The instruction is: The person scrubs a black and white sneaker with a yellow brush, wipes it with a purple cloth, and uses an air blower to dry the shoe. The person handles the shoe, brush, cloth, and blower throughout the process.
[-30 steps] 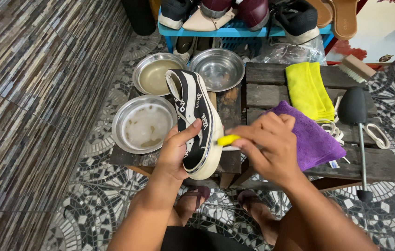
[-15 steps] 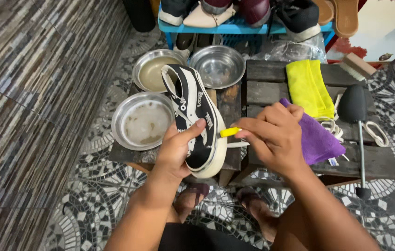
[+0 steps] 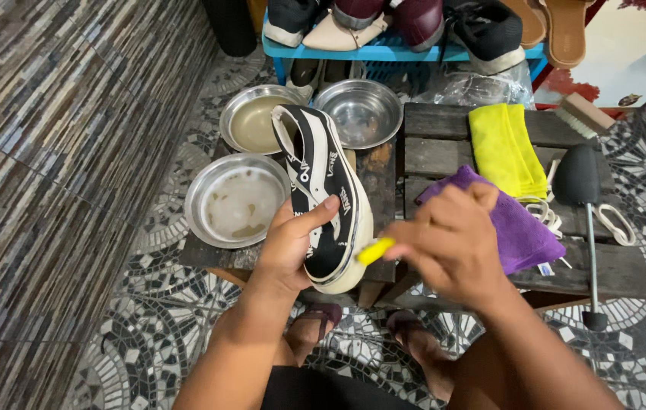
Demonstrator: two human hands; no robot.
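the left hand [image 3: 292,247] has its grip closed around a black and white sneaker [image 3: 326,193], holding it on its side above the front edge of the dark wooden counter [image 3: 444,152], sole rim turned toward the right hand [image 3: 448,243]. that hand's grip is pinched shut on a small yellow-handled brush [image 3: 374,250], whose head, blurred here, seems to press the cream sole rim. the step in hand looks like scrubbing that rim; the next stroke calls for steady pressure along the edge while the shoe stays braced.

A clear crumpled plastic bag [image 3: 482,87] lies behind the yellow cloth [image 3: 505,148].
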